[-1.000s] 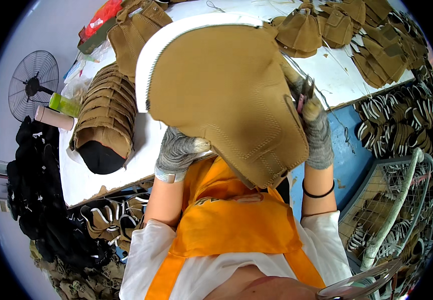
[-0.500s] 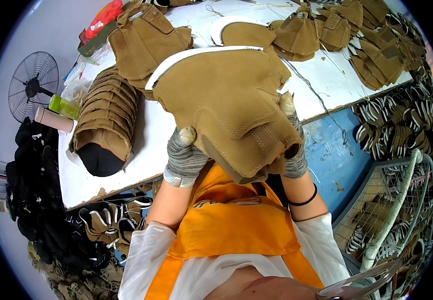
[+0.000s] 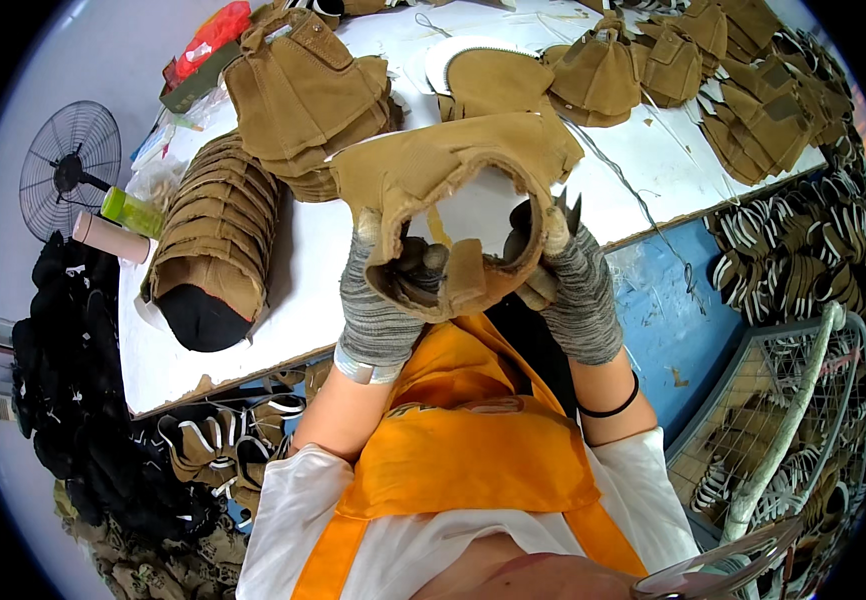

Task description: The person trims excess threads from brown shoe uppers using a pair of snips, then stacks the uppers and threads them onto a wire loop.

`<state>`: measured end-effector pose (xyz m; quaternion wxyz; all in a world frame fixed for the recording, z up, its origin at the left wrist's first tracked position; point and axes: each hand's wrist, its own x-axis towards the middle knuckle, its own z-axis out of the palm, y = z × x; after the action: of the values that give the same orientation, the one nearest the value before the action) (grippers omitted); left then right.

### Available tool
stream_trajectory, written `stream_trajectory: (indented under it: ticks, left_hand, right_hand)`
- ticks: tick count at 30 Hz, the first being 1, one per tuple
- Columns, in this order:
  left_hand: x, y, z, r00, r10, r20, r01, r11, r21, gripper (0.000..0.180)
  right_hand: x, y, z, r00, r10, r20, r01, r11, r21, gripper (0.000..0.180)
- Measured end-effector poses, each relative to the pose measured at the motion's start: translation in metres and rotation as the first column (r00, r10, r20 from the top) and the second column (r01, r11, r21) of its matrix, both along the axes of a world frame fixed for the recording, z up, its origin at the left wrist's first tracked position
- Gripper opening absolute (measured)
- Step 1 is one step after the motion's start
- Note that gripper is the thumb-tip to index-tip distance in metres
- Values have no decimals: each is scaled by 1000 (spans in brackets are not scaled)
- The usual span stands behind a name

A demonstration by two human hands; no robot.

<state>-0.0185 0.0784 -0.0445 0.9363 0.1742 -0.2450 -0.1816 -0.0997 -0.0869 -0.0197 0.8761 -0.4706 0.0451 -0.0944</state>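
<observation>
A brown suede boot upper (image 3: 453, 145) is held up in front of me, its round opening facing me and white table showing through. My left hand (image 3: 380, 310), in a grey knit glove with bare fingertips, grips its left rim; fingers show inside the opening. My right hand (image 3: 585, 300), gloved alike, is closed on the right rim. Dark pointed blades (image 3: 574, 212) stick up beside the right thumb, and a black loop shows inside the rim; they look like small scissors in the same hand.
The white table (image 3: 303, 290) carries a row of nested brown uppers (image 3: 215, 215), stacked uppers (image 3: 303, 95), and more brown pieces (image 3: 763, 110) at right. A pink cup (image 3: 110, 238) and fan (image 3: 70, 170) stand left. A wire cart (image 3: 773, 420) is at right, on blue floor (image 3: 668, 300).
The boot upper has been tilted, so its round opening now faces me instead of its stitched outer side and white zipper edge. My right hand has turned, bringing the dark blades into clearer view.
</observation>
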Motion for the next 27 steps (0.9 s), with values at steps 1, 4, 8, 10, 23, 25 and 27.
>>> stream_trajectory:
  ticks: [1,4,8,10,23,25,27]
  left_hand:
    - [-2,-3,0,999,-21,-35,20,999,-50,40]
    - [-9,-6,7,987,-118,-106,107,989,-99,45]
    - [-2,-2,-25,968,-110,-224,136,985,108,45]
    - [-4,-11,-32,990,55,-129,-8,940,340,44]
    - [-12,-18,20,968,-37,-247,117,941,316,47]
    - [-10,-16,25,982,5,-186,64,931,359,49]
    - [-9,-15,28,990,44,-136,15,913,408,52]
  right_hand:
    - [0,3,2,1000,-1,5,1,1000,-8,48]
    - [6,9,3,997,74,8,-74,994,-77,62]
    - [9,16,5,997,62,49,-56,991,-120,52]
    - [10,16,-1,999,8,51,0,988,-155,48]
    - [7,-27,-29,792,-552,262,595,599,-536,48]
    - [1,-30,-17,696,-661,280,709,573,-411,38]
    - [-10,-30,-2,699,-679,223,715,663,-222,33]
